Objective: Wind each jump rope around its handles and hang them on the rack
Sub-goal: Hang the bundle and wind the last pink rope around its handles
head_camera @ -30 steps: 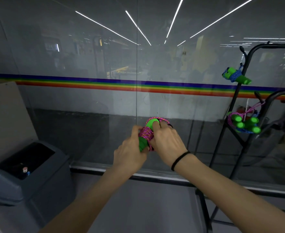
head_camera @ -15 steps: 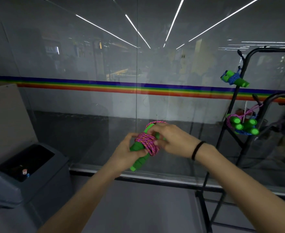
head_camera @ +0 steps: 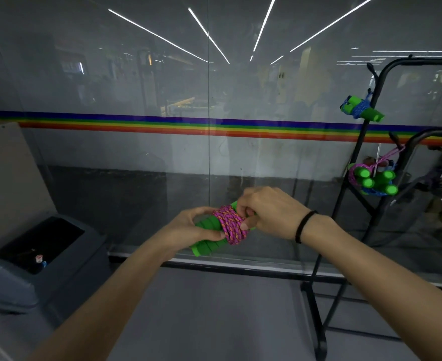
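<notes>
Both arms reach forward, left hand (head_camera: 188, 227) and right hand (head_camera: 269, 212) curled closed, fingertips nearly meeting.

- Handles (head_camera: 206, 237): upper ends hidden under right hand (head_camera: 269, 212).
- Rack (head_camera: 365, 157): cut off at right edge.
- Bin (head_camera: 32, 259): contents too small to tell.

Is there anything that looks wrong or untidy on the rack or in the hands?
Nothing stands out. Both hands hold the pink rope wound tightly around its green handles. On the black rack, the wound ropes hang from its hooks: a blue one above, a cluster below.
</notes>
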